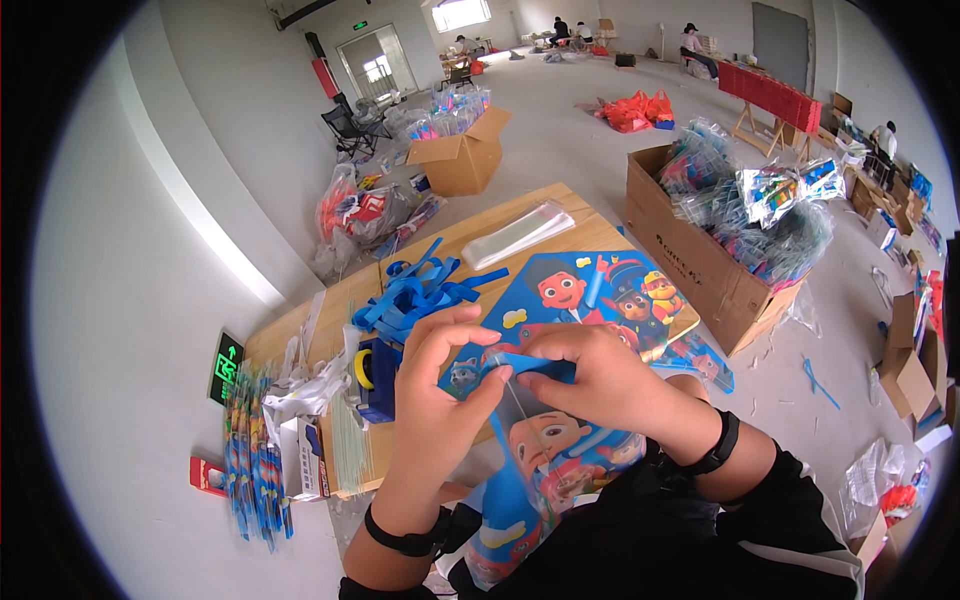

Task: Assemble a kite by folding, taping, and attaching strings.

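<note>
My left hand [437, 378] and my right hand [612, 388] meet at the near edge of a wooden table. Between them is a thin blue sheet [548, 438] printed with cartoon figures, its lower part hanging toward my lap. The left thumb and forefinger pinch its folded top corner, the other fingers loosely curled. My right fingers grip the same edge, with the thumb tucked against the fold. Beyond the hands, more blue cartoon-printed sheets [547, 272] lie flat on the table. A tangle of blue ribbon [415, 300] sits to the left of them.
Clear plastic sleeves [520, 232] lie at the table's far side. A yellow tape roll [363, 368] and thin rods [348, 450] are at left. Large cardboard boxes [690, 255] of bagged goods stand on the floor. Several people work in the distance.
</note>
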`<action>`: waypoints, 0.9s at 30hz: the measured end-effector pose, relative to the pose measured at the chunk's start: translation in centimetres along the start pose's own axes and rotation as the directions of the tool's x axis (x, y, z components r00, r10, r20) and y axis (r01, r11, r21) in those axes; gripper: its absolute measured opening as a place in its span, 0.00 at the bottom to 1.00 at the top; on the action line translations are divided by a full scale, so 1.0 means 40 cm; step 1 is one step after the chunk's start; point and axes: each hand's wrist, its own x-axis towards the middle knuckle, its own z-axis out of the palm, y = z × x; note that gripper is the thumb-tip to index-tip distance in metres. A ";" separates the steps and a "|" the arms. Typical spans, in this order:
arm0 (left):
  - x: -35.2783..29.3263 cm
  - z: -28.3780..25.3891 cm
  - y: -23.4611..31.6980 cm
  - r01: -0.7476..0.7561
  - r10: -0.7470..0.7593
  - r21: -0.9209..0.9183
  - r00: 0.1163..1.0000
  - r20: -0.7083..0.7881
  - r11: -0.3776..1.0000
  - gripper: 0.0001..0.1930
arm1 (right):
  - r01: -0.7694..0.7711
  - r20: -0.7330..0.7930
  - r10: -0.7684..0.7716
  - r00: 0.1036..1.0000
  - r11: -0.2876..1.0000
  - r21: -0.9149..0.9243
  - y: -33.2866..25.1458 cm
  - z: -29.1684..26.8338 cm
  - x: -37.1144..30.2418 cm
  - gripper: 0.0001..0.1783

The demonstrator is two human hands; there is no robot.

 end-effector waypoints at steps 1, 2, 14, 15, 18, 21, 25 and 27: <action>-0.001 0.000 -0.003 0.001 -0.001 0.001 1.000 -0.001 1.000 0.18 | 0.010 -0.006 -0.010 1.000 1.000 0.001 -0.001 0.001 0.000 0.10; -0.002 0.000 -0.006 -0.019 0.019 0.012 1.000 0.006 1.000 0.19 | 0.020 -0.013 -0.020 1.000 1.000 0.000 -0.002 0.002 0.002 0.10; -0.013 0.005 -0.010 0.133 -0.123 -0.261 0.991 0.053 0.956 0.11 | 0.005 -0.030 -0.005 1.000 1.000 0.026 -0.008 0.009 0.006 0.12; -0.013 0.006 -0.008 0.132 -0.125 -0.266 0.991 0.042 0.955 0.11 | 0.006 -0.032 -0.005 0.999 1.000 0.025 -0.007 0.007 0.006 0.12; -0.009 0.006 -0.001 0.109 -0.104 -0.241 0.994 0.034 0.964 0.11 | 0.004 0.027 -0.003 1.000 0.999 -0.036 -0.009 0.001 0.003 0.12; -0.013 0.008 0.005 0.125 -0.129 -0.236 0.992 -0.004 0.964 0.12 | 0.023 -0.037 -0.023 0.999 1.000 -0.012 -0.028 0.000 0.004 0.13; -0.021 -0.003 0.021 0.107 -0.111 -0.191 0.994 -0.014 0.976 0.15 | 0.012 -0.005 -0.012 1.000 1.000 -0.004 -0.041 -0.006 0.004 0.12; -0.016 -0.006 0.045 0.228 -0.227 -0.288 0.973 0.038 0.930 0.23 | 0.020 -0.001 -0.020 1.000 0.999 -0.027 -0.042 -0.011 -0.002 0.12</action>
